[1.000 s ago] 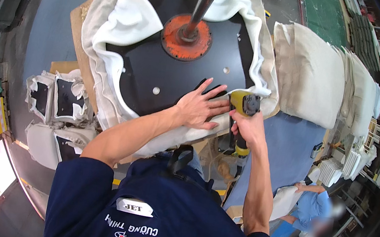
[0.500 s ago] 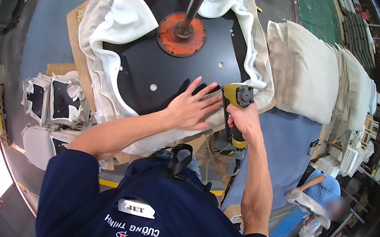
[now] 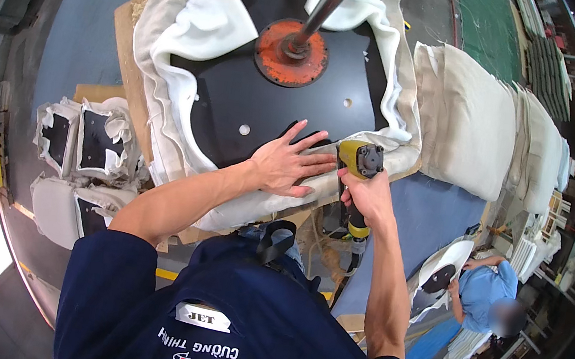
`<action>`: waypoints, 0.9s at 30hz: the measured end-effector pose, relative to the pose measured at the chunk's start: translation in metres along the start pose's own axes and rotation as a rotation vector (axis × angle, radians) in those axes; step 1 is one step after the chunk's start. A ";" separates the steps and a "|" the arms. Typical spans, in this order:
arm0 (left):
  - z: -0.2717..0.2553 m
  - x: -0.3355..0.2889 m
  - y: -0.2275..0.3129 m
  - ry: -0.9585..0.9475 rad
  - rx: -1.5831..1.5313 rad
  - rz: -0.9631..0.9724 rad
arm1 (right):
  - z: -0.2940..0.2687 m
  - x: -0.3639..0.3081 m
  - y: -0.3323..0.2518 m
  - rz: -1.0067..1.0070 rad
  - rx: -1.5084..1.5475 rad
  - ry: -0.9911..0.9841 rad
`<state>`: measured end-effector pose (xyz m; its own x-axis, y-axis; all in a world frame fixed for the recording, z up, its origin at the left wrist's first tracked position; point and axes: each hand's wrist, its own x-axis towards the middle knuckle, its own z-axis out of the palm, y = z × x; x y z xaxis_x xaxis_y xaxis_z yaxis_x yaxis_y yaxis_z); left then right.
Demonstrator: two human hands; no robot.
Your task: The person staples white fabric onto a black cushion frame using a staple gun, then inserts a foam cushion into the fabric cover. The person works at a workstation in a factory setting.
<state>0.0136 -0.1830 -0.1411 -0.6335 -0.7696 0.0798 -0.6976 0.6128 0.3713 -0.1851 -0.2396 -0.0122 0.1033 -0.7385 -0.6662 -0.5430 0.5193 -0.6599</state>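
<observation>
the seat (image 3: 268, 108) lies beneath our left hand (image 3: 283, 166), spread open and flat; our right hand (image 3: 370, 196) is wrapped round the gun (image 3: 357, 159), just beside the left.

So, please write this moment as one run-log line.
left hand: spread over cream fabric edge; right hand: gripping yellow-and-black handheld tool; round orange metal disc: on flat black panel
</observation>
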 end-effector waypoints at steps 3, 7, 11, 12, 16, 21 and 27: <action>0.000 -0.003 0.002 0.006 0.031 -0.005 | 0.003 0.005 0.000 0.021 -0.038 -0.016; 0.001 -0.007 0.005 0.008 0.022 -0.009 | 0.014 -0.009 -0.004 0.005 -0.028 0.023; 0.002 -0.005 0.002 0.055 0.021 0.010 | 0.016 0.002 0.004 -0.014 -0.023 -0.012; 0.002 -0.008 0.004 0.049 0.017 0.008 | 0.016 0.001 0.005 -0.013 -0.024 -0.019; 0.000 0.000 0.000 0.061 0.019 0.013 | 0.025 -0.008 0.000 -0.015 -0.032 0.011; 0.001 -0.001 0.007 0.053 0.062 -0.029 | 0.019 0.000 -0.006 -0.002 -0.069 -0.020; -0.008 -0.041 0.017 -0.002 0.039 -0.018 | 0.012 0.007 0.006 -0.006 -0.081 -0.060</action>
<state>0.0299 -0.1422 -0.1308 -0.6215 -0.7801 0.0717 -0.7212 0.6055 0.3365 -0.1779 -0.2367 -0.0247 0.1553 -0.7131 -0.6836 -0.6074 0.4768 -0.6353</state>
